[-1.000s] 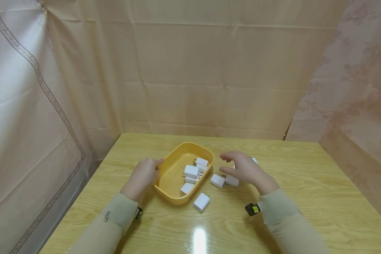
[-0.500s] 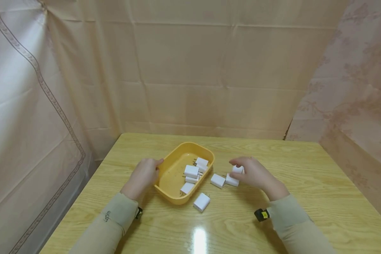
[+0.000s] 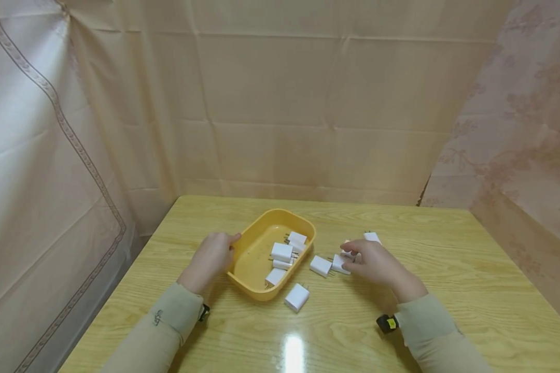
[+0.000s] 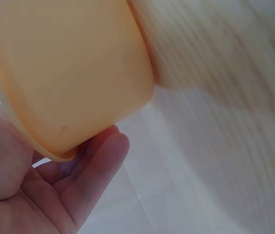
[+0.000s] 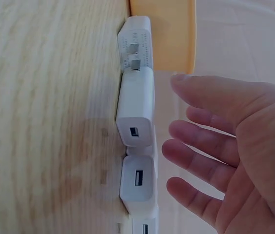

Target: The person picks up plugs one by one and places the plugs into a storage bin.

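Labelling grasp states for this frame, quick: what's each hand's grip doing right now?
Left hand: grip closed, holding the yellow rounded-rectangular plastic bin.
Right hand: grip open, holding nothing, beside the white boxy USB chargers.

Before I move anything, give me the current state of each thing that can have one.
Left hand: gripping the yellow bin's rim
Right hand: open, nothing held, beside chargers
Yellow bin: uncovered, partly filled
Chargers in the bin: jumbled, unplugged
Chargers near the right hand: loose on the table, unplugged, visible USB ports empty
Nearest charger: lying outside the bin, unplugged
Backdrop cloth: hanging, creased
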The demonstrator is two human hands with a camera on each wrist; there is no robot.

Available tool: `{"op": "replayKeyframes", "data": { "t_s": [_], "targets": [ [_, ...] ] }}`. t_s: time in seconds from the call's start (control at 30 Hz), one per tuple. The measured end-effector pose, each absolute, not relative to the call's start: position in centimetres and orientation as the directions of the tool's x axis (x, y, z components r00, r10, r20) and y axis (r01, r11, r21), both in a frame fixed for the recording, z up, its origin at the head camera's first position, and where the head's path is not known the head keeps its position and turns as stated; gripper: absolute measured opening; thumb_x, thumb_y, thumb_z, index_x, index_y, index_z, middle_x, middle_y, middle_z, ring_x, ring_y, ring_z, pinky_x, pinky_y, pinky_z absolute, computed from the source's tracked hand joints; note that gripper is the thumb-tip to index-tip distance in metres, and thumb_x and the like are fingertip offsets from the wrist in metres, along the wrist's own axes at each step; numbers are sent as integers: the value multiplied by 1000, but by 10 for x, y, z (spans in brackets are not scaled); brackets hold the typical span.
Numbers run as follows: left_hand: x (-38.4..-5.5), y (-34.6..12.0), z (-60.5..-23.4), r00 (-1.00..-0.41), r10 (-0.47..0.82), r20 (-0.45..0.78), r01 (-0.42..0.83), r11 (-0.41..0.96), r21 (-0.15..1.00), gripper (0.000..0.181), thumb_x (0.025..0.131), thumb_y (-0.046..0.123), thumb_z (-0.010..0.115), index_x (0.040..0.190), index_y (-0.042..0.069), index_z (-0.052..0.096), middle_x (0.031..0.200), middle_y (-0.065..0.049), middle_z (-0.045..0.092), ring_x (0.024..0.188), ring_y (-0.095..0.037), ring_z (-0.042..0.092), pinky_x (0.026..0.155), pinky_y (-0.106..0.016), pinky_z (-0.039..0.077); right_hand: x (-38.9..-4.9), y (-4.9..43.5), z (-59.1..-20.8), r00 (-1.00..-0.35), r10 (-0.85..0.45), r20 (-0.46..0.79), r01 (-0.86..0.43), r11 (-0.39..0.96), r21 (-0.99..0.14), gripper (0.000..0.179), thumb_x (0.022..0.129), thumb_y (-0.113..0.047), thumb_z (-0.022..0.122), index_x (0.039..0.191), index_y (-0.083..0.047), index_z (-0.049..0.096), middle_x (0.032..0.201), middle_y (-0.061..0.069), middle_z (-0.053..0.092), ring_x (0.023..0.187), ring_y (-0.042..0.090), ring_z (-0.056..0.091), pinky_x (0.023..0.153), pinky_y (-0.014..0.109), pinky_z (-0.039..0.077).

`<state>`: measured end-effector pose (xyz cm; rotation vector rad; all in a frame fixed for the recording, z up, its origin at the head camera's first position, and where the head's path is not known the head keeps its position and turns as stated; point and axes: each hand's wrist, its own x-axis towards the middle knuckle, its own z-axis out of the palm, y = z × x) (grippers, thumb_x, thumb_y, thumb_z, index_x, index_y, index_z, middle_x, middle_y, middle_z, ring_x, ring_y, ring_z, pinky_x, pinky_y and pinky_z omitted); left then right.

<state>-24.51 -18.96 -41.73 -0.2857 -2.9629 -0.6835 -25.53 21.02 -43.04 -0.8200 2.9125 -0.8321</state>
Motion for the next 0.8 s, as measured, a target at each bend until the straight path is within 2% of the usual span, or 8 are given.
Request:
{"op": "replayKeyframes", "data": {
  "t_s": [0.13, 0.4, 0.6, 0.8],
  "targets": [
    [-245, -189, -416, -978, 164, 132, 205, 884, 421, 44, 92, -7, 58, 134, 3, 64, 133, -17, 63, 50, -13, 35, 46, -25, 39, -255, 211, -434, -864, -484, 140, -484, 720, -498, 40, 89, -14, 79, 125, 2, 69, 123, 14, 69, 100, 23, 66, 87, 46, 55],
    [-246, -189, -418, -979, 162, 125, 201, 881, 428, 42, 94, -6, 58, 135, 2, 63, 134, -18, 63, 53, -15, 40, 48, -25, 41, -253, 209, -441, -837, -514, 190, -540, 717, -441, 35, 86, -11, 81, 118, -1, 72, 96, -1, 68, 89, 18, 64, 82, 41, 54],
    [-245, -190, -419, -977, 167, 131, 208, 880, 427, 41, 95, -5, 59, 135, 1, 63, 132, -19, 64, 53, -15, 45, 48, -26, 42, -252, 208, -444, -842, -509, 178, -530, 720, -449, 33, 86, -9, 81, 117, -3, 72, 93, -3, 66, 85, 17, 60, 81, 40, 53],
    [-246, -190, -419, -975, 176, 133, 216, 886, 411, 41, 95, -5, 58, 135, 1, 63, 131, -20, 64, 53, -14, 43, 48, -25, 41, -252, 208, -446, -846, -505, 172, -524, 725, -447, 34, 86, -8, 81, 118, -2, 72, 100, 0, 70, 91, 18, 63, 84, 44, 54]
  ]
}}
